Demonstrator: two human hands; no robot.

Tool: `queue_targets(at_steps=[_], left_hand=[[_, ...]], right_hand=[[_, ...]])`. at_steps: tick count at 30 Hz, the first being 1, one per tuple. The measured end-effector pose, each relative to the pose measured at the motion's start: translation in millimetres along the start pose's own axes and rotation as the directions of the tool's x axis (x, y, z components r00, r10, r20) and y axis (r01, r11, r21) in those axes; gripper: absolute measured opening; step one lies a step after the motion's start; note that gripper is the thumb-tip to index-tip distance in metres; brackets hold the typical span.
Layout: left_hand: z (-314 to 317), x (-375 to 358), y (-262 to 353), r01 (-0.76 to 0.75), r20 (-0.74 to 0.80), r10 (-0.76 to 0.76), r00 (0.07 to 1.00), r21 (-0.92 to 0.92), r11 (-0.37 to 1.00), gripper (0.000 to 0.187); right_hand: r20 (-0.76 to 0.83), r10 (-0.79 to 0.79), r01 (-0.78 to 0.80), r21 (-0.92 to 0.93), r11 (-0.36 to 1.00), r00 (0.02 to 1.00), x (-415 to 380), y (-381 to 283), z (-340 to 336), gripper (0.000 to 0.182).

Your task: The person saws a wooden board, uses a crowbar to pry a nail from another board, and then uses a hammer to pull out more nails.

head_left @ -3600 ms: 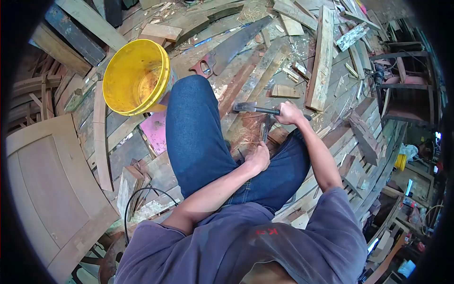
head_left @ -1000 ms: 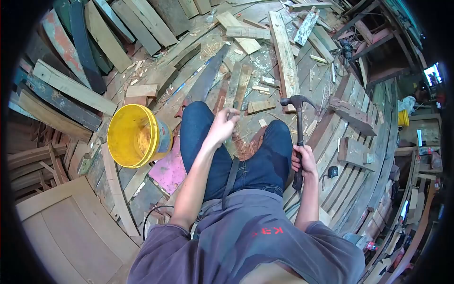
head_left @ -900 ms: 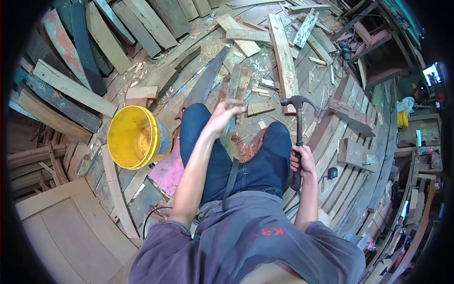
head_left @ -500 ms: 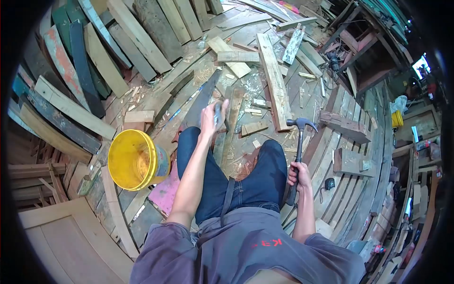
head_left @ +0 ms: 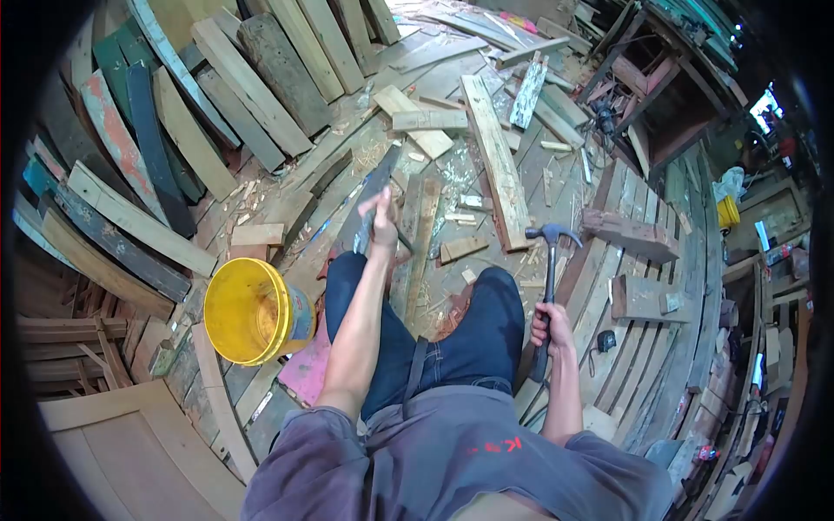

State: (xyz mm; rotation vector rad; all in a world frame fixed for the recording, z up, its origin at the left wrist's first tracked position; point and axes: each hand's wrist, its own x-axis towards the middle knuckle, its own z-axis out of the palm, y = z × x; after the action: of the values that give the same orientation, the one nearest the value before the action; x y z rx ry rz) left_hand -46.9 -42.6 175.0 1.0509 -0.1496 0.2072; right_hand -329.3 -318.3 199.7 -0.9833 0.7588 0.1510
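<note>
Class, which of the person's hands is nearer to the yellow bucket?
Left. The left hand is ahead of the bucket and to its right, near the left knee; the right hand, holding the hammer, is outside the right thigh.

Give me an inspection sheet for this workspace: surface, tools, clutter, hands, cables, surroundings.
Surface: plank floor, strewn with chips and shavings.
Job's things: claw hammer, head up; handsaw, lying flat, partly hidden behind the left hand.
Clutter: wood offcuts ahead of the knees; yellow bucket by the left knee, no load seen in it.
Hands: right hand grips the hammer's handle; left is raised, blurred, its grip unclear.
Cables: possibly a thin cord near the right hip, too small to confirm.
Surroundings: leaning boards at upper left, panelled door at lower left.
</note>
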Motion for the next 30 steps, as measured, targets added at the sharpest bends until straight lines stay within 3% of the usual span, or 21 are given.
queue_targets(at_steps=[3,6,9,13,19,23,27,30], left_hand=[[2,20,10,-0.158,0.030,0.156,0.987,0.053,0.986,0.048],[1,32,12,-0.136,0.039,0.132,0.990,0.119,0.984,0.048],[-5,34,1,-0.228,0.096,0.210,0.973,0.237,0.944,0.049],[-4,26,-7,-0.250,0.003,0.259,0.966,0.267,0.931,0.050],[15,5,13,-0.188,0.019,0.189,0.982,0.225,0.956,0.050],[9,3,10,-0.204,0.065,0.194,0.979,0.388,0.899,0.049],[30,0,22,-0.214,0.007,0.222,0.975,0.305,0.928,0.053],[33,0,24,-0.146,-0.012,0.153,0.988,0.236,0.961,0.052]], right_hand=[[0.007,-0.033,0.033,0.000,0.999,0.999,3,0,-3,0.024],[0.028,-0.039,0.039,0.007,0.999,0.999,1,-1,1,0.025],[0.028,-0.030,0.030,0.000,1.000,0.999,-3,2,2,0.025],[0.004,-0.003,0.003,-0.038,0.999,1.000,-9,3,4,0.024],[-0.025,0.029,-0.031,-0.079,0.996,0.999,-10,5,0,0.025],[-0.024,0.034,-0.036,-0.080,0.996,0.999,-10,5,0,0.025],[-0.015,0.047,-0.048,-0.071,0.996,0.999,-10,5,1,0.027],[-0.015,0.039,-0.040,-0.095,0.995,0.999,-10,5,-1,0.025]])
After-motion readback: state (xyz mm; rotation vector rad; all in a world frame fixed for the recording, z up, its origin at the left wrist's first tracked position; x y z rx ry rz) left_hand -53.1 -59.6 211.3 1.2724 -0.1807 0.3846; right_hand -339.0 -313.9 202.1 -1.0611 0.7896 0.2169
